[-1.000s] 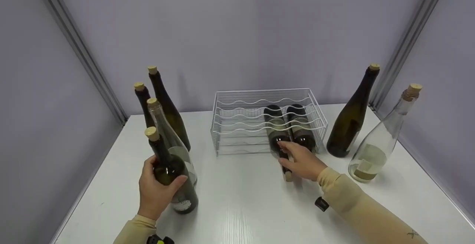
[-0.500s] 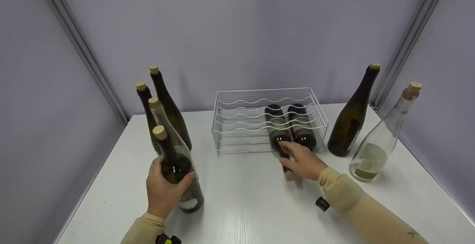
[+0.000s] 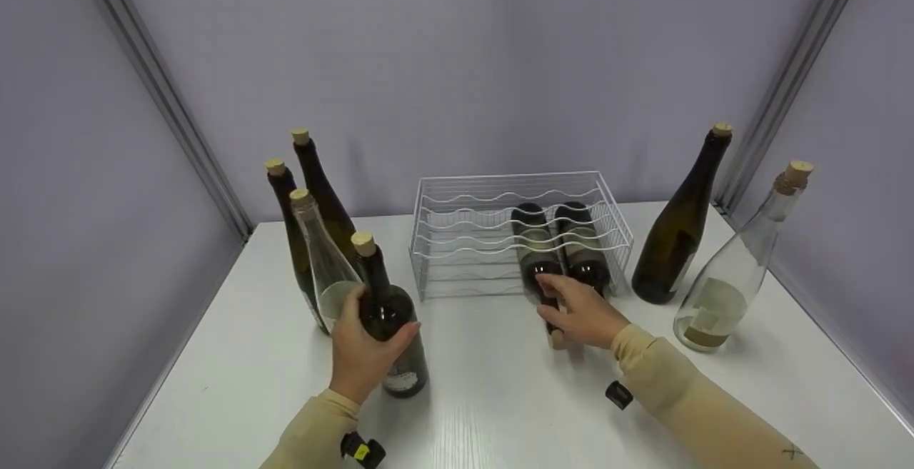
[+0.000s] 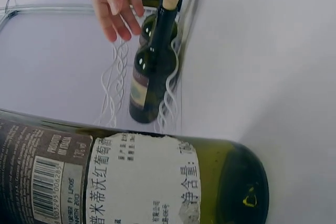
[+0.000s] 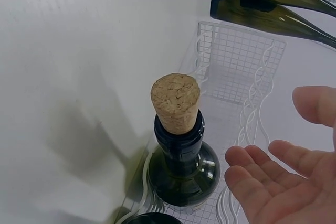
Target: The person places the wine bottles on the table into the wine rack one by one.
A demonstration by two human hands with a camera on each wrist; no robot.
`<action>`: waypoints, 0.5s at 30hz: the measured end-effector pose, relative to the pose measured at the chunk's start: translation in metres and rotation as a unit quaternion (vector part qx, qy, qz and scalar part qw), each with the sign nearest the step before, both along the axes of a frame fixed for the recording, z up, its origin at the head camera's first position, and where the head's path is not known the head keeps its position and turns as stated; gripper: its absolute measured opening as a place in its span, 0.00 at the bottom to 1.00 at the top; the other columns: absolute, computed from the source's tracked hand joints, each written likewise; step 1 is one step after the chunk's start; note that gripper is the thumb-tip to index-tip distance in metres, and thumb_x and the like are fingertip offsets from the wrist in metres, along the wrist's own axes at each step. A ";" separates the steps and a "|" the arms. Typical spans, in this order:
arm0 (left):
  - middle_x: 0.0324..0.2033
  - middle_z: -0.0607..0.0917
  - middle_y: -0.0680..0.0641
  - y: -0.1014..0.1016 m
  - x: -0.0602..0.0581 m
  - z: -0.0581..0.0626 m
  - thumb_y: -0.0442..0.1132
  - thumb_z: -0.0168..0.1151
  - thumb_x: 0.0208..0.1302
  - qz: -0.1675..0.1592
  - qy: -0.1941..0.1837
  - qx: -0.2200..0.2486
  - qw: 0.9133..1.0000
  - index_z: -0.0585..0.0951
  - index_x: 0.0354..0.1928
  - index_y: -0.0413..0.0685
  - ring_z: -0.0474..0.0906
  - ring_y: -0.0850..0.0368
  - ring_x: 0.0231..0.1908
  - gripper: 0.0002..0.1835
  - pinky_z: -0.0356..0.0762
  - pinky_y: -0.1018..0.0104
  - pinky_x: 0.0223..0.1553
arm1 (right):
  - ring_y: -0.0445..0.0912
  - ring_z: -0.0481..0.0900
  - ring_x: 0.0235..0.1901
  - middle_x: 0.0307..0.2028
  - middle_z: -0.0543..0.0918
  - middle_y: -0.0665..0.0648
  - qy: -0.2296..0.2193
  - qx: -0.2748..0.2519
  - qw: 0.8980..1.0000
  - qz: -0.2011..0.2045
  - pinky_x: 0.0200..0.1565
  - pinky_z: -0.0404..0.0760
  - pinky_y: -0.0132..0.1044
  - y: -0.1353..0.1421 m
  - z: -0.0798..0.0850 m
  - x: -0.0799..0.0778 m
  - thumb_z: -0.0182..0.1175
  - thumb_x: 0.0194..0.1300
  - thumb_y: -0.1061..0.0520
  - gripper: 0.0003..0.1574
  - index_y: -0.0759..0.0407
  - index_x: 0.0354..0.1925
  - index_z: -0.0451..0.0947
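My left hand [image 3: 368,351] grips a dark wine bottle [image 3: 408,365] round its shoulder. The corked bottle is nearly upright; whether its base touches the table I cannot tell. In the left wrist view its white paper label [image 4: 142,177] faces the camera. Over the neck of a dark bottle [image 3: 530,233] in the white wire rack [image 3: 457,249], my right hand [image 3: 582,312] hovers with loose fingers. The right wrist view shows that hand beside the bottle's cork [image 5: 176,100], holding nothing. A second dark bottle [image 3: 580,237] lies alongside at the rack's right end.
Left of the held bottle stand a clear bottle [image 3: 321,251] and two dark green bottles, one behind [image 3: 325,194] and one at the side [image 3: 289,223]. On the right stand a brown-green bottle [image 3: 671,233] and a clear bottle [image 3: 721,290]. Walls enclose the white table [image 3: 485,383].
My left hand has carried the dark bottle to the right, away from the clear bottle and toward the rack's front. My right hand has stayed nearly in place.
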State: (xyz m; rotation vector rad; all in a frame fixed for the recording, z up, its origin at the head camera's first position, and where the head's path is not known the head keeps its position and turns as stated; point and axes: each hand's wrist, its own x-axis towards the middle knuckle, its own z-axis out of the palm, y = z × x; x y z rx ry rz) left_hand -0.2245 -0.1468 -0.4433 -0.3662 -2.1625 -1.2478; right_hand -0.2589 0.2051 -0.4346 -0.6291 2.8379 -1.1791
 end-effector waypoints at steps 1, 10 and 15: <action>0.52 0.79 0.41 0.004 -0.002 0.000 0.51 0.78 0.44 -0.008 -0.007 0.005 1.000 0.65 0.63 0.40 0.77 0.48 0.52 0.47 0.76 0.47 0.51 | 0.54 0.71 0.61 0.64 0.70 0.63 0.002 -0.001 1.000 0.001 0.59 0.71 0.51 0.000 0.000 0.000 0.58 0.69 0.51 0.36 0.62 0.69 0.61; 0.53 0.78 0.47 0.041 -0.018 -0.001 0.53 0.77 0.45 -0.066 -0.035 0.046 0.996 0.65 0.63 0.46 0.76 0.54 0.54 0.45 0.73 0.53 0.56 | 0.55 0.71 0.61 0.63 0.71 0.62 0.000 -0.012 1.000 -0.002 0.61 0.68 0.51 -0.007 0.000 0.000 0.59 0.69 0.52 0.36 0.63 0.69 0.61; 0.53 0.79 0.49 0.060 -0.028 -0.002 0.56 0.76 0.46 -0.089 -0.048 0.059 0.993 0.65 0.63 0.49 0.76 0.57 0.54 0.45 0.73 0.55 0.57 | 0.56 0.72 0.60 0.62 0.72 0.62 0.004 -0.022 1.000 -0.003 0.61 0.68 0.51 -0.010 0.001 0.000 0.59 0.68 0.53 0.35 0.63 0.68 0.62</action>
